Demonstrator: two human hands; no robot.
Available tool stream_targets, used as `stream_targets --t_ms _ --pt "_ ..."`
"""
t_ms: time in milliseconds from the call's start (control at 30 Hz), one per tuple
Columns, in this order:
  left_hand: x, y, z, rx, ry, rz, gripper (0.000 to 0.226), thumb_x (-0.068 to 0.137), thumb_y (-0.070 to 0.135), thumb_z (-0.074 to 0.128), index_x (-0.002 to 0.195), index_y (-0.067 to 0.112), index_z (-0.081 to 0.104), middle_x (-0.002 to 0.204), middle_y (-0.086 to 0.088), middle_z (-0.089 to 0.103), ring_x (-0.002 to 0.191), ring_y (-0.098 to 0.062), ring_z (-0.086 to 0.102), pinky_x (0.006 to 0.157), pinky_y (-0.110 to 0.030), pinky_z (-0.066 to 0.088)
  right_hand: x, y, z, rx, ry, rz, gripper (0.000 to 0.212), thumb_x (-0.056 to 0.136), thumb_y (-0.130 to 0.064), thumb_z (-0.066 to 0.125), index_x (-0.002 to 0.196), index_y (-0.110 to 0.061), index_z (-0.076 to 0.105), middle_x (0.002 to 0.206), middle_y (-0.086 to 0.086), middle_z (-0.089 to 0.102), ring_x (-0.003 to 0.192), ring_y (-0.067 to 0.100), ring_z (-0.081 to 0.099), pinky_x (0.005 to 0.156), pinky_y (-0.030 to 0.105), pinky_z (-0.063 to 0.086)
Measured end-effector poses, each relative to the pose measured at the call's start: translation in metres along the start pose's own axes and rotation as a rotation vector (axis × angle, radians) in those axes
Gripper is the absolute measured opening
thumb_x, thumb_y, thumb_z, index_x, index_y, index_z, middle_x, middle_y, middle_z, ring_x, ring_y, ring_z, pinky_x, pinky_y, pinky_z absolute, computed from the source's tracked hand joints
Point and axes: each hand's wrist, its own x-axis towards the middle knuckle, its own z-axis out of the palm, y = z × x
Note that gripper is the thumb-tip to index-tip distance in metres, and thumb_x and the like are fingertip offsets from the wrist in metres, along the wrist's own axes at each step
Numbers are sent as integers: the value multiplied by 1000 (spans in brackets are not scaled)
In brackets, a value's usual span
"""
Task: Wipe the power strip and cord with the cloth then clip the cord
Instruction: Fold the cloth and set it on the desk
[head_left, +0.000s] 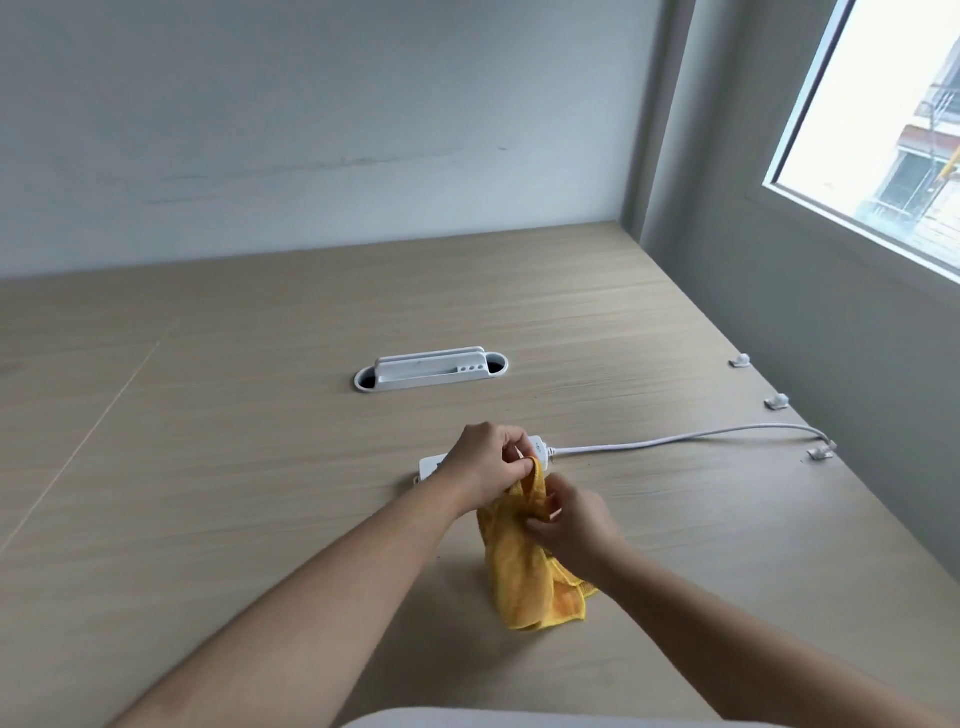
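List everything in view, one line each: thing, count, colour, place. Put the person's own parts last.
Cloth: one, yellow, bunched near the desk's front, held by both hands.
Power strip: one, white, mid-desk, partly hidden behind the left hand.
Cord: one, white, running right from the strip to the nearest clip.
Clips: three, white, along the desk's right edge.
Cable grommet: one, white, in the desk behind the strip.
Desk: one, light wood.
Wall: white, behind the desk.
Window: one, at right.
Left hand: pinching the cloth's top.
Right hand: gripping the cloth lower down.
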Motion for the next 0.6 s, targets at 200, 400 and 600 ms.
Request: stream_targets --t_ms 200,400,600 --pt "4 -7 -26 15 -76 -11 10 81 19 71 91 17 74 89 -3 72 79 -10 61 76 -24 50 23 -2 -35 35 -9 -12 22 76 -2 53 58 -16 54 54 -4 43 55 14 39 54 29 33" --pt "-8 -15 -16 -4 -126 -90 13 86 15 54 79 21 64 77 5 62 70 -9 55 63 -21 43 37 -28 -59 156 -95 -83 21 81 -24 45 63 -19 54 63 -1 50 64 15 45 66 35 38" --pt "-14 -27 -4 -310 3 -219 22 95 25 42 78 19 55 73 2 56 74 -18 51 71 -33 42 39 -35 -70 -109 -137 -210 15 78 -23 71 81 -26 57 70 -2 55 64 15 50 58 29 40"
